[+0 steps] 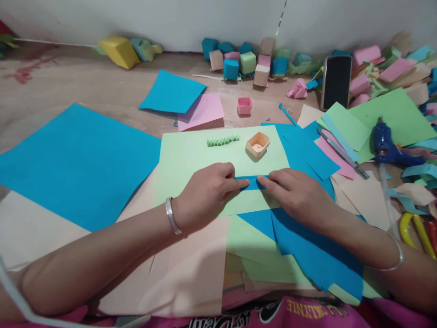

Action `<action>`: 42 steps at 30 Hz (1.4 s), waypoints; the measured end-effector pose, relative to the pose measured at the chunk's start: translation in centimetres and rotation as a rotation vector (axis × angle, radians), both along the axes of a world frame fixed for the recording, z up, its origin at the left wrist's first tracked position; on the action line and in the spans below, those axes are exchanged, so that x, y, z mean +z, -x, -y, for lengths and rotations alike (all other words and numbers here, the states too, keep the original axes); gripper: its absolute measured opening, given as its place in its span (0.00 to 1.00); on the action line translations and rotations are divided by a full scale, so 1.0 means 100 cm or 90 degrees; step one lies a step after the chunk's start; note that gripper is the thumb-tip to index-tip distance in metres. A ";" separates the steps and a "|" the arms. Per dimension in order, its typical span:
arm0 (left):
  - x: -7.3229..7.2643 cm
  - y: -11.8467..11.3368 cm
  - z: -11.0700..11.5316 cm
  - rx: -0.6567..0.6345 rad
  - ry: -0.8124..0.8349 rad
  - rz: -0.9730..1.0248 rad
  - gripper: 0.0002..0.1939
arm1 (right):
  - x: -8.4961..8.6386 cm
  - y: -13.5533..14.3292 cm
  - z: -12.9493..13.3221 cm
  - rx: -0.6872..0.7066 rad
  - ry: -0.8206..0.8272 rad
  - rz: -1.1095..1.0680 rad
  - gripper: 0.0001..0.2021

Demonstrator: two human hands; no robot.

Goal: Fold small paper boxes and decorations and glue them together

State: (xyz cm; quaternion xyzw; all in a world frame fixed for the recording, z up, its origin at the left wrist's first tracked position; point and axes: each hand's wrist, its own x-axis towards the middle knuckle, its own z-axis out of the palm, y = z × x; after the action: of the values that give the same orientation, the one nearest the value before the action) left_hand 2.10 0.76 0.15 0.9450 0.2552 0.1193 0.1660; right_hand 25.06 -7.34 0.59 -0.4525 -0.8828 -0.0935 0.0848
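A narrow folded strip of blue paper [253, 183] lies on a light green sheet [184, 157], and both hands press on it. My left hand [213, 187] has its index finger laid along the strip's left part, the other fingers curled in. From the other side, my right hand [293, 189] presses the right part with its fingertips. My palms and fingers hide both ends of the strip. Just beyond the hands, a green zigzag-folded paper strip [223, 140] and a small peach paper box [258, 145] sit on the same sheet.
Large blue paper [78, 164] spreads at left. A small pink box [245, 106] stands farther back. Paper cubes [231, 69] line the wall. At right are a phone [336, 82], a cutter knife [343, 152], a blue glue gun [384, 141], yellow-handled scissors [406, 230] and paper scraps.
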 end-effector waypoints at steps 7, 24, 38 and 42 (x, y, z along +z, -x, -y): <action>-0.003 0.001 -0.002 0.006 0.048 0.054 0.12 | 0.010 0.005 0.004 0.003 -0.016 0.005 0.13; 0.003 -0.001 -0.005 -0.069 -0.107 -0.095 0.16 | 0.001 0.028 0.002 -0.114 -0.013 0.156 0.14; 0.005 -0.002 -0.004 -0.057 -0.070 -0.107 0.18 | 0.005 0.023 0.008 -0.152 -0.044 0.162 0.15; 0.004 -0.006 -0.003 -0.086 -0.099 -0.131 0.30 | -0.001 0.028 0.006 -0.106 -0.002 0.174 0.14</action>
State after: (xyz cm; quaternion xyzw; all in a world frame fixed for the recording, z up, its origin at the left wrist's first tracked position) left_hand 2.67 1.03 0.59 0.9773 0.1970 0.0298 0.0725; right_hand 22.27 -7.97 0.49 -0.5071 -0.8453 -0.1625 -0.0437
